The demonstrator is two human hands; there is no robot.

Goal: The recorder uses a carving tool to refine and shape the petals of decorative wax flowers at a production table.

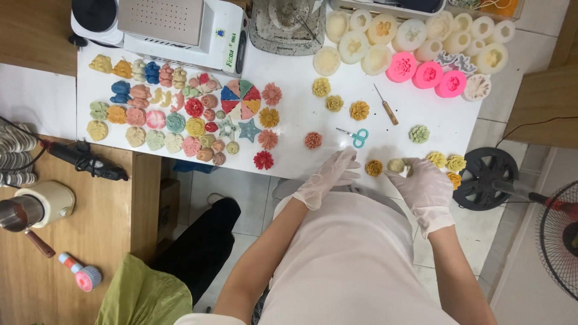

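Rows of coloured moulded flower and leaf pieces (174,114) lay at 10 o'clock on the white worktop (301,108). Left hand (328,176), gloved, rested at the near edge w/ fingers spread loosely, gripping nothing; small blue-handled scissors (356,136) sat just past it at 12 o'clock. An orange flower piece (374,168) lay btwn the hands. Right hand (424,188), gloved, pinched a pale cream flower piece (396,165) at the near edge. Yellow flower pieces (447,161) lay at its 1 o'clock; pink and cream silicone moulds (421,54) farther back.
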